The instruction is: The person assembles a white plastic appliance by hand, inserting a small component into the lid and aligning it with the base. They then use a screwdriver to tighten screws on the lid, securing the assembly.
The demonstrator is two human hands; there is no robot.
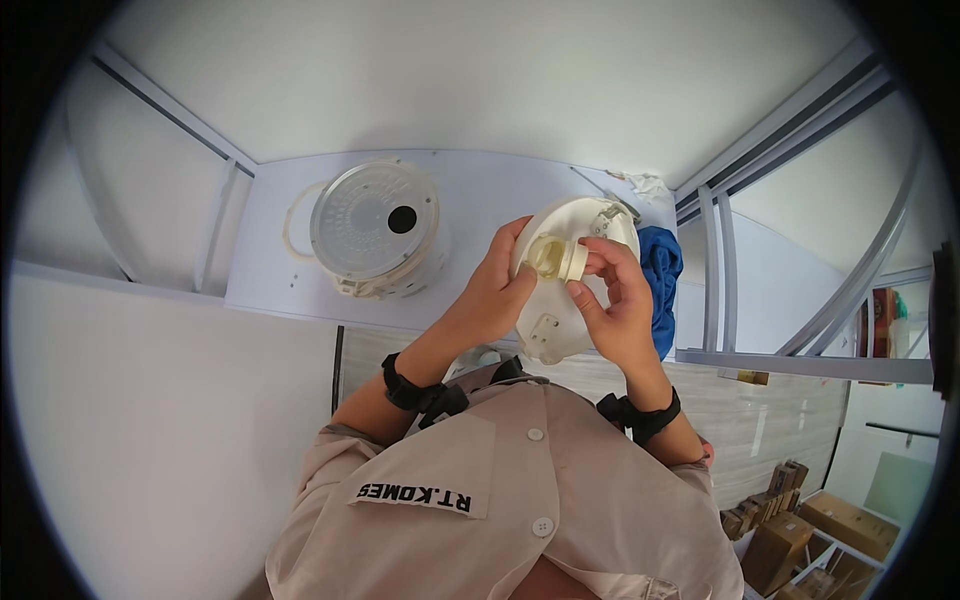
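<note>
A white oval plastic lid shell, which looks like a rice cooker's top cover, is tilted in front of me above the table. My left hand grips its left edge, thumb against a pale yellowish round opening or cup. Pinched between the thumb and fingers of my right hand is a short cream cylindrical cap. It lies at the yellowish part, and I cannot tell whether the two are joined. A rice cooker stands to the left, with a round metal plate with a black spot on top.
A pale ring lies left of the cooker on the white table. Blue cloth is bunched at the right, beneath a thin metal tool and crumpled white tissue. Metal frames rise on both sides; cardboard boxes sit lower right.
</note>
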